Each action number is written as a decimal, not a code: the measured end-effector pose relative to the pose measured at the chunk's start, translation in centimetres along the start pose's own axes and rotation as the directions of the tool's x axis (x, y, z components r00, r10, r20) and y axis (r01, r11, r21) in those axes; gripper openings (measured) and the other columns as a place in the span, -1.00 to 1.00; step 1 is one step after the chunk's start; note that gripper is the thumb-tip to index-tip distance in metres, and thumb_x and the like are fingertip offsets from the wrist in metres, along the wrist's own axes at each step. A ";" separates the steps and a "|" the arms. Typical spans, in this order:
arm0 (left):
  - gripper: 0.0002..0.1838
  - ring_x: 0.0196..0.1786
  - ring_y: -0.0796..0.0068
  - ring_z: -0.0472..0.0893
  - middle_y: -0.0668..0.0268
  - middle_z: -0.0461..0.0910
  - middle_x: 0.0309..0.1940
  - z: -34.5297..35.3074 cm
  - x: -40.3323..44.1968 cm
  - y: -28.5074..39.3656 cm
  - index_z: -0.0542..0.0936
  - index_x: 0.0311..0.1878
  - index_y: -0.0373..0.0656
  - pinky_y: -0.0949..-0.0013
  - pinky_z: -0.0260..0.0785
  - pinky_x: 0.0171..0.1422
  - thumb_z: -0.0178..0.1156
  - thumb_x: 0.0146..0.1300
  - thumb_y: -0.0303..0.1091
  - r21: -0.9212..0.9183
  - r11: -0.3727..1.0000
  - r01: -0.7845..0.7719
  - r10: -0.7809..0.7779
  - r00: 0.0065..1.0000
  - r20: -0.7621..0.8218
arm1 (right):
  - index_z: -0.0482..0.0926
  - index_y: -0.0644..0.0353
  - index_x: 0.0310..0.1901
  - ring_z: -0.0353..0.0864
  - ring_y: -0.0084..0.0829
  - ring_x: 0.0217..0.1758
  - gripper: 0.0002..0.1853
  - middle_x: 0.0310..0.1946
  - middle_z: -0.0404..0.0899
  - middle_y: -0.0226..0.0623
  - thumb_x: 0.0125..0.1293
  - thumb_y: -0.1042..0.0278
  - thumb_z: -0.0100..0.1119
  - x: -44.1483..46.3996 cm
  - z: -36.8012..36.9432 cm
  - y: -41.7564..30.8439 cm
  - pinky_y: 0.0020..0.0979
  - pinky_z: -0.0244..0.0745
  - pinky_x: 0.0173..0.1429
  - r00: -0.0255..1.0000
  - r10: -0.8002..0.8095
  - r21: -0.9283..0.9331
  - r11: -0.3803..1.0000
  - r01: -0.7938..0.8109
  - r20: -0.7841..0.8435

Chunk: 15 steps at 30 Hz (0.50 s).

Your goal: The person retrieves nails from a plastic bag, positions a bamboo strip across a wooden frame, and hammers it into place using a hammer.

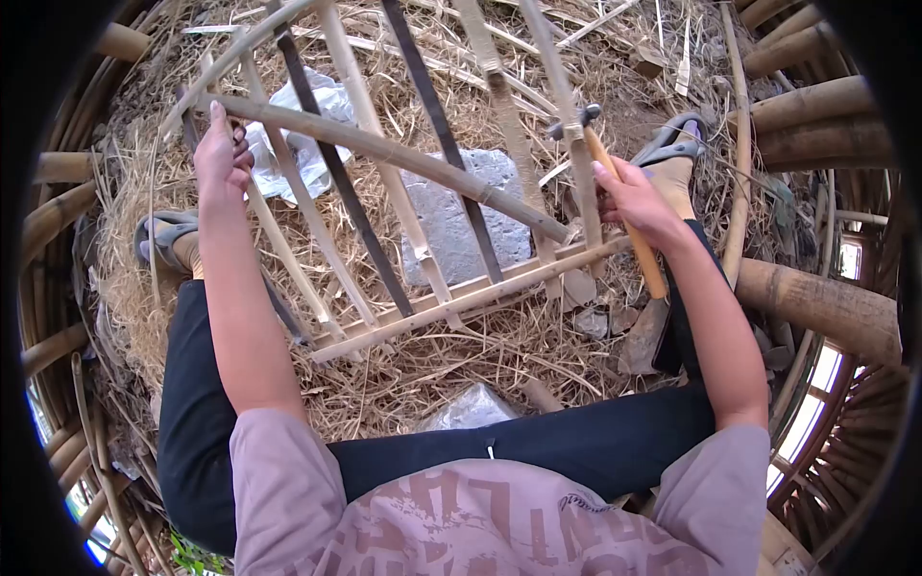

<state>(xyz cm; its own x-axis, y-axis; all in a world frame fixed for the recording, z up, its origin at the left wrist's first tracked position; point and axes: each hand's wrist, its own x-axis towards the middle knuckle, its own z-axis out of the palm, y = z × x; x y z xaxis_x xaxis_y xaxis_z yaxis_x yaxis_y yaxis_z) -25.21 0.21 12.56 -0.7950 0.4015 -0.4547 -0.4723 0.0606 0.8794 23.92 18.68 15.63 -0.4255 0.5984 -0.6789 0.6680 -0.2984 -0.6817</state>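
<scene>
A slatted bamboo frame [415,240] with pale and dark slats spans the space between my legs. Across it lies a diagonal bamboo strip [384,151], whose upper left end is pinched in my left hand [224,158]. My right hand [636,204] is wrapped round the orange handle of a hammer [645,252], with the hammer head up against a pale slat at the frame's right side. The strip's lower right end meets the frame's bottom rail [461,305] near that side. Beneath the slats sits a grey stone block [464,216].
Straw and bamboo shavings [384,389] cover the ground. A white plastic bag [312,125] lies behind the frame, and a clear plastic package [471,408] is near my lap. Thick bamboo poles [816,305] stand along the right, with more at the left.
</scene>
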 end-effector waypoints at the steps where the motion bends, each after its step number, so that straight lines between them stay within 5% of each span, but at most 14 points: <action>1: -0.59 -0.71 0.73 0.15 0.46 0.33 -0.61 0.8 -0.2 0.1 0.47 -0.25 -0.09 0.59 -0.08 -0.68 0.16 0.48 0.09 0.007 1.000 0.009 -0.009 1.000 0.017 | 0.38 0.13 0.22 0.60 -0.55 -0.28 -0.61 -0.17 0.51 -0.35 0.62 0.02 -0.06 -0.7 -0.4 -0.1 -0.42 0.64 -0.14 0.999 0.016 0.006 1.000 -0.016 -0.030; 7: -0.59 -0.71 0.69 0.19 0.45 0.39 -0.63 6.3 -0.2 -4.4 0.49 -0.33 -0.10 0.54 -0.01 -0.67 0.23 0.44 0.06 0.088 0.994 0.056 -0.060 0.997 0.042 | 0.34 0.16 0.30 0.59 -0.47 -0.27 -0.56 -0.14 0.49 -0.26 0.62 0.02 -0.08 -2.6 -2.5 3.1 -0.36 0.63 -0.12 0.968 0.182 0.054 0.983 -0.175 -0.175; 8: -0.59 -0.70 0.69 0.19 0.44 0.39 -0.63 6.8 -0.2 -5.3 0.50 -0.31 -0.11 0.54 -0.01 -0.66 0.25 0.43 0.05 0.078 0.995 0.064 -0.069 0.995 0.070 | 0.31 0.15 0.32 0.63 -0.33 -0.19 -0.55 -0.11 0.50 -0.20 0.62 0.01 -0.09 -2.4 -3.1 4.7 -0.29 0.65 -0.09 0.962 0.213 0.030 0.977 -0.210 -0.174; 11: -0.60 -0.68 0.68 0.24 0.43 0.42 -0.61 8.8 -0.3 -7.2 0.55 -0.24 -0.16 0.53 0.00 -0.66 0.27 0.41 0.04 0.127 0.989 0.079 -0.091 0.992 0.093 | 0.33 0.11 0.22 0.58 -0.40 -0.33 -0.61 -0.24 0.44 -0.36 0.62 0.00 -0.10 -3.8 -1.8 7.4 -0.34 0.69 -0.15 0.923 0.315 0.169 0.945 -0.282 -0.221; 15: -0.62 -0.69 0.73 0.19 0.48 0.40 -0.61 10.1 -0.6 -7.1 0.59 -0.22 -0.11 0.57 -0.06 -0.67 0.26 0.42 0.05 0.189 0.982 0.024 -0.051 0.989 0.139 | 0.27 0.10 0.36 0.66 -0.10 -0.05 -0.55 -0.03 0.52 -0.08 0.63 0.01 -0.14 -4.8 -0.3 9.6 -0.16 0.67 0.02 0.894 0.413 0.278 0.892 -0.357 -0.174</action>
<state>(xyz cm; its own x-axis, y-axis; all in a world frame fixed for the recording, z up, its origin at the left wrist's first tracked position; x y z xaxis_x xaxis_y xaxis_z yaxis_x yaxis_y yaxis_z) -17.59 8.75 8.05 -0.7094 0.5212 -0.4745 -0.4105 0.2418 0.8792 32.56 13.18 12.44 0.0015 0.5414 -0.8408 0.5778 -0.6867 -0.4411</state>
